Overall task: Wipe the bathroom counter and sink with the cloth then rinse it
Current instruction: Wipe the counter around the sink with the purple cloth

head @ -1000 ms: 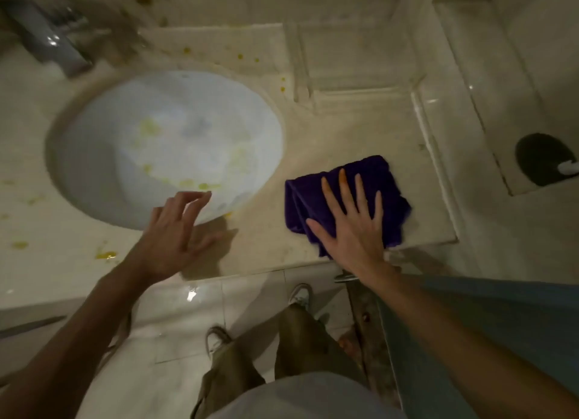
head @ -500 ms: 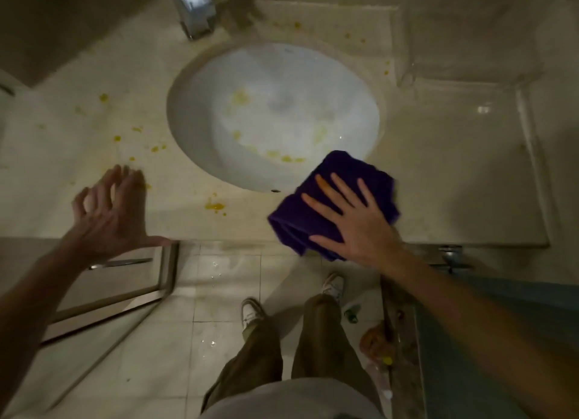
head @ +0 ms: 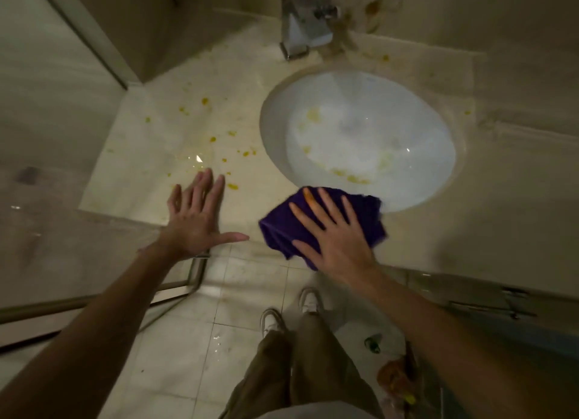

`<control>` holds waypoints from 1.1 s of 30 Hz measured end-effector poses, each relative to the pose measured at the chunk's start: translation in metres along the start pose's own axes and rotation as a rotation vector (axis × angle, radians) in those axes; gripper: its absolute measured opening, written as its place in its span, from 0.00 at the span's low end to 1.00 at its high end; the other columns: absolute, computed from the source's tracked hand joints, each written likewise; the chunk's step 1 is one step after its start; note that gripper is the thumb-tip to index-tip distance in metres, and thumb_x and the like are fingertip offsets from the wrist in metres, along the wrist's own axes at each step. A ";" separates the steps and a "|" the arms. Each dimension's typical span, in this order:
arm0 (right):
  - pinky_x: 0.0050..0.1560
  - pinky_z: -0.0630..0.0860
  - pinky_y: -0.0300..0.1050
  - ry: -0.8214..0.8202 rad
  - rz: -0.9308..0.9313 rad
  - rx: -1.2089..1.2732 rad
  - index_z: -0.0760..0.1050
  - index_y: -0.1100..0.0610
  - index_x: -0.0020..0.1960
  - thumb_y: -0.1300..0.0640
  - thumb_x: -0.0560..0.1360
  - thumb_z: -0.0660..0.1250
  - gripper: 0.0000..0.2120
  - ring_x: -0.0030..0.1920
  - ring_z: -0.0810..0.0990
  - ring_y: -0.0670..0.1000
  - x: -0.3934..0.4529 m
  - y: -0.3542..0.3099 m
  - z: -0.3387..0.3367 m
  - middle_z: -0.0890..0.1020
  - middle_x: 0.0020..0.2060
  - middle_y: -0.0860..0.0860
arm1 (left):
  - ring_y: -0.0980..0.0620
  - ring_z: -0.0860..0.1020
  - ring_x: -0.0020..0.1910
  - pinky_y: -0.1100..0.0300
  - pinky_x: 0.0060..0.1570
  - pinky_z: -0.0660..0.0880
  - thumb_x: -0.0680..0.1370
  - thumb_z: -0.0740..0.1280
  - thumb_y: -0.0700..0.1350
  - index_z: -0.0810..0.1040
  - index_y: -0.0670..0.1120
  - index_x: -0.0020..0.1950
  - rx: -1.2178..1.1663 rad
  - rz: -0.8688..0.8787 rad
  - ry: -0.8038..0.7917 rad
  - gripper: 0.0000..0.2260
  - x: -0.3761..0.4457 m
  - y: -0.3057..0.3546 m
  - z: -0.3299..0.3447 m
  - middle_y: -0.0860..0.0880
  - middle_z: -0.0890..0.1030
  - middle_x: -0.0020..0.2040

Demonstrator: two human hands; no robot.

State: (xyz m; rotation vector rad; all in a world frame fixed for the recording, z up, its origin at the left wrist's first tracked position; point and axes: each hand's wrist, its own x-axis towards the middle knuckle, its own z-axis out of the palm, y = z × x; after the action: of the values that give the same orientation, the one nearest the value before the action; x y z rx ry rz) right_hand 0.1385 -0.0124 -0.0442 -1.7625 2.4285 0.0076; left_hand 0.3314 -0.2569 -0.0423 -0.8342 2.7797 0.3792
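A folded purple cloth [head: 365,213] lies on the beige counter [head: 147,155] at the front rim of the white oval sink [head: 391,114]. My right hand [head: 333,234] presses flat on the cloth, fingers spread. My left hand [head: 197,215] rests flat and open on the counter's front edge, left of the cloth, holding nothing. Yellow-orange stains [head: 213,140] dot the counter left of the sink, and more lie inside the basin [head: 354,177]. A chrome faucet [head: 302,27] stands behind the sink.
A glass shower panel with a metal frame [head: 94,36] borders the counter on the left. Below the counter is a tiled floor [head: 200,356] with my shoes [head: 272,321] and some small items [head: 394,374] at the right.
My right hand has slid the cloth leftward along the front of the counter, past the sink rim. My left hand has come down flat onto the counter edge.
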 end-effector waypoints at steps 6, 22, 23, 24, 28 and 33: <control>0.78 0.51 0.64 -0.010 -0.066 0.026 0.49 0.48 0.83 0.35 0.83 0.46 0.32 0.82 0.50 0.56 0.061 -0.036 -0.001 0.55 0.82 0.52 | 0.47 0.47 0.80 0.41 0.75 0.44 0.61 0.58 0.81 0.44 0.50 0.81 -0.232 -0.103 0.179 0.59 -0.014 -0.016 -0.017 0.45 0.46 0.82; 0.77 0.48 0.66 -0.044 -0.266 0.093 0.46 0.49 0.83 0.34 0.82 0.45 0.34 0.82 0.47 0.58 0.161 -0.175 -0.001 0.51 0.82 0.53 | 0.47 0.72 0.66 0.50 0.65 0.71 0.83 0.57 0.57 0.71 0.48 0.73 -0.615 -0.476 0.252 0.22 -0.028 -0.135 -0.055 0.46 0.72 0.68; 0.78 0.48 0.66 -0.040 -0.275 0.095 0.47 0.49 0.83 0.33 0.82 0.45 0.34 0.82 0.47 0.58 0.179 -0.189 -0.001 0.52 0.82 0.53 | 0.50 0.73 0.65 0.53 0.64 0.71 0.83 0.57 0.56 0.70 0.47 0.74 -0.693 -0.480 0.277 0.22 -0.028 -0.137 -0.059 0.47 0.73 0.68; 0.78 0.47 0.66 -0.036 -0.285 0.095 0.47 0.49 0.83 0.33 0.82 0.46 0.35 0.82 0.47 0.58 0.197 -0.202 -0.002 0.52 0.82 0.53 | 0.53 0.73 0.64 0.56 0.63 0.71 0.84 0.57 0.56 0.70 0.47 0.74 -0.754 -0.485 0.312 0.22 -0.030 -0.139 -0.062 0.48 0.73 0.68; 0.78 0.43 0.65 -0.033 -0.322 0.060 0.44 0.49 0.83 0.32 0.81 0.43 0.36 0.82 0.43 0.56 0.270 -0.246 -0.003 0.48 0.83 0.52 | 0.54 0.73 0.64 0.51 0.66 0.72 0.84 0.55 0.57 0.70 0.51 0.73 -0.778 -0.470 0.482 0.20 -0.049 -0.150 -0.061 0.51 0.74 0.65; 0.79 0.44 0.63 -0.005 -0.303 0.058 0.48 0.53 0.83 0.31 0.80 0.44 0.39 0.82 0.44 0.55 0.300 -0.263 -0.006 0.51 0.83 0.52 | 0.52 0.72 0.67 0.52 0.68 0.70 0.84 0.58 0.52 0.69 0.49 0.74 -0.686 -0.462 0.516 0.19 -0.078 -0.156 -0.052 0.49 0.74 0.67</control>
State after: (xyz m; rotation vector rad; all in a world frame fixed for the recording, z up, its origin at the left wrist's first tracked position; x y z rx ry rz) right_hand 0.2956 -0.3790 -0.0528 -2.0788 2.1108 -0.0897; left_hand 0.4759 -0.3595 0.0001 -1.9140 2.7417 1.2007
